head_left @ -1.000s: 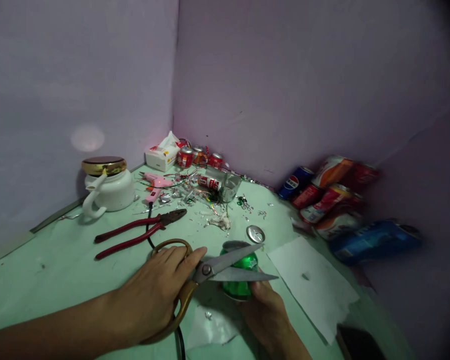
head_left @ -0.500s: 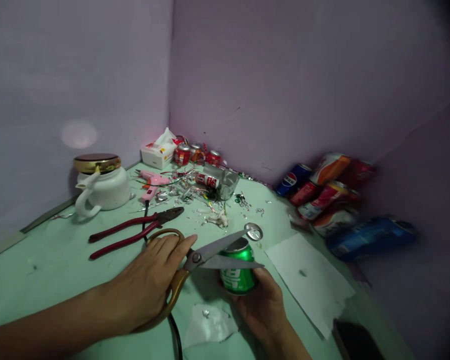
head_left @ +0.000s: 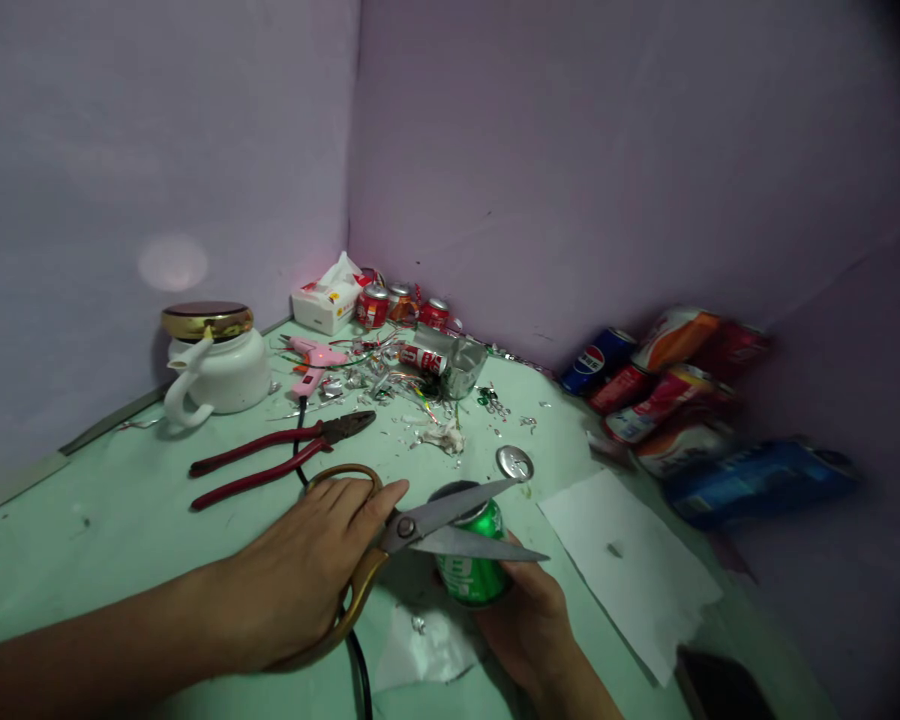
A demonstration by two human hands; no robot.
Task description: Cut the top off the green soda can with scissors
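Note:
Large scissors (head_left: 406, 528) with brass-coloured handles are in my left hand (head_left: 307, 560), its fingers wrapped round the loops. Their parted blades point right, crossing in front of a green can (head_left: 474, 580). My right hand (head_left: 529, 610) holds that can upright from below and the right, over the pale green table. The can's top looks open, its rim partly hidden by the upper blade. Just beyond it lies a round metal can lid (head_left: 514, 462). Under the hands, a crumpled whitish sheet (head_left: 427, 648) rests on the table with a small shiny bit on it.
Red-handled pliers (head_left: 285, 455), a pink glue gun (head_left: 313, 362) and a white pot (head_left: 229, 375) are at the left. Metal scraps and a tissue box (head_left: 328, 300) lie further back. At the right are white paper (head_left: 630, 570) and several cans, including a blue one (head_left: 598, 360).
The view has shifted slightly, moving the background to the right. The green can now leans a little more, and the blades reach across it slightly lower. Both hands keep their holds.

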